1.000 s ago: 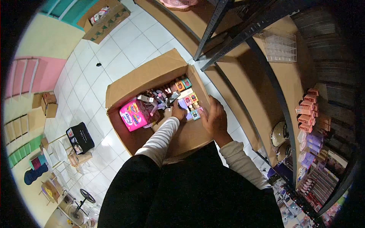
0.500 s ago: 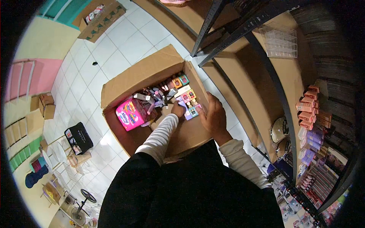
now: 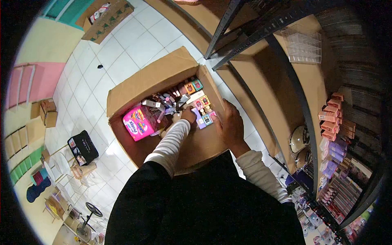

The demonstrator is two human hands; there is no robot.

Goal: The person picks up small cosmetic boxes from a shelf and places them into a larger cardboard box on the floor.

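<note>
An open cardboard box [image 3: 153,77] is in front of my body. My left hand [image 3: 188,115] reaches down inside it, fingers curled beside a small purple box [image 3: 199,118]; what they hold, if anything, is hidden. My right hand [image 3: 232,126] grips the box's right wall, thumb on the inner side. A pink Protex pack [image 3: 139,123] lies at the left inside. Several lipstick-like tubes [image 3: 165,104] are heaped in the middle. Small cartons line the right side, among them a teal one [image 3: 207,119], a yellow one [image 3: 204,100] and an orange one [image 3: 190,87].
Shelving with dark metal posts [image 3: 222,30] rises close on the right. Its shelves bear a clear acrylic organizer [image 3: 304,47], orange cartons [image 3: 330,116] and purple packs [image 3: 335,151]. On the tiled floor to the left lie a black bag [image 3: 85,148], a fan [image 3: 83,232] and other cardboard boxes [image 3: 49,113].
My left hand has shifted slightly up and left within the box. My right hand keeps its hold on the wall. The whole view has moved a little.
</note>
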